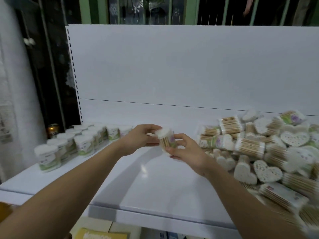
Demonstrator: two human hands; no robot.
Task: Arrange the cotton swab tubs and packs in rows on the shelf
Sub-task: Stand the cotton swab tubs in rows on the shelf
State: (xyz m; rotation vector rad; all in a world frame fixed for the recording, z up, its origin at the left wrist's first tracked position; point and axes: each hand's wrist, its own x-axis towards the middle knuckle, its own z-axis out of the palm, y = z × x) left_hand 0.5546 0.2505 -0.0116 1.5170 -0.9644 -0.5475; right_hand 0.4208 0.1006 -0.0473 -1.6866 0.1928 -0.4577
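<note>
A heart-shaped cotton swab pack (166,139) with wooden sticks and white tips is held above the middle of the white shelf (155,183). My left hand (140,139) grips its upper left side, and my right hand (183,149) holds its lower right end with the fingers curled round it. Round cotton swab tubs (72,144) with white lids and green labels stand in rows at the shelf's left end. A loose heap of swab packs (269,152) covers the right side, lying at all angles.
The shelf's white back panel (189,66) rises behind everything, with a slotted upright (74,75) at its left. An orange can (52,129) stands behind the tubs, off the shelf. Yellow packaging (101,234) shows on a lower level under the front edge.
</note>
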